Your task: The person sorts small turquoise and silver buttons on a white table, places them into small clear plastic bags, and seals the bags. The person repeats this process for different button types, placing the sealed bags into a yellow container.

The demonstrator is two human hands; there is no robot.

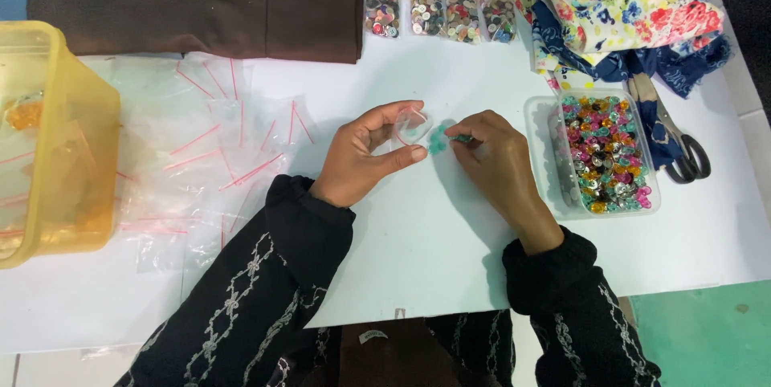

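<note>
1. Head view, centre of frame: left hand (365,154) pinches a small clear bag (411,124) between thumb and fingers, mouth held open.
2. Right hand (491,158), fingertips closed on green buttons (438,140), just beside the bag's mouth.
3. Right of centre: clear tub of coloured buttons (608,154); scissors (675,134) beside it.
4. Left: empty zip bags (209,154), yellow container (56,138).
5. Top: four filled button bags (440,12), brown cloth (201,2), floral fabric (618,2).

**Around the white table**

A yellow plastic tub (48,138) stands at the far left edge. Beside it lies a loose spread of empty clear zip bags (209,154) with red strips. Brown cloth (201,2) is folded at the far side, four filled button bags (440,13) just right of it. Floral fabric (618,10) is heaped far right, scissors (675,134) below it.
</note>
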